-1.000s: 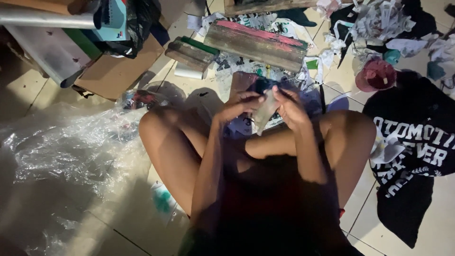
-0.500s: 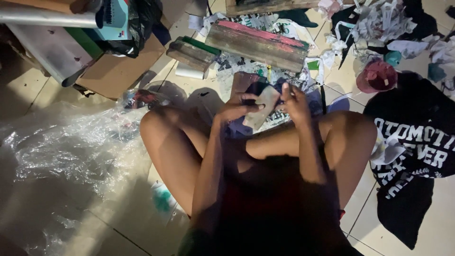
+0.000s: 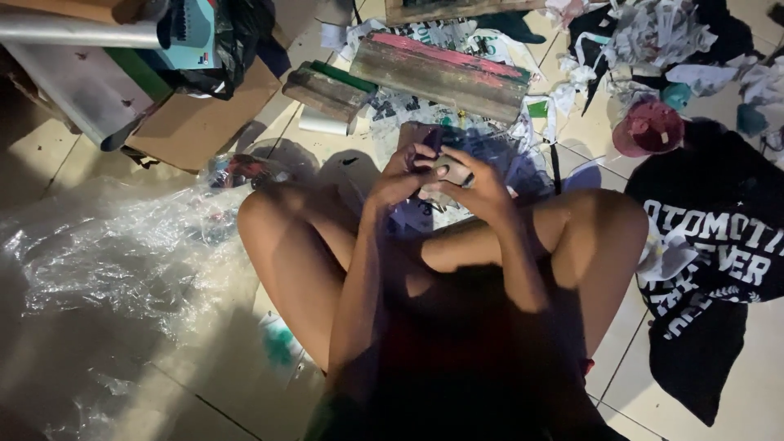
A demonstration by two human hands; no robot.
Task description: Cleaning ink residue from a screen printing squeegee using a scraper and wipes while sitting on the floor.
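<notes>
Dark, small object point(image 3: 434, 155) sat between both hands above the crossed legs; left hand point(image 3: 406, 174) and right hand point(image 3: 478, 184) fingers pinched it together, equally near.

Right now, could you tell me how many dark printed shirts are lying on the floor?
1. The black shirt with white lettering lies on the tiled floor beside the person's right knee. More may be hidden in the heap of crumpled paper behind it.
</notes>
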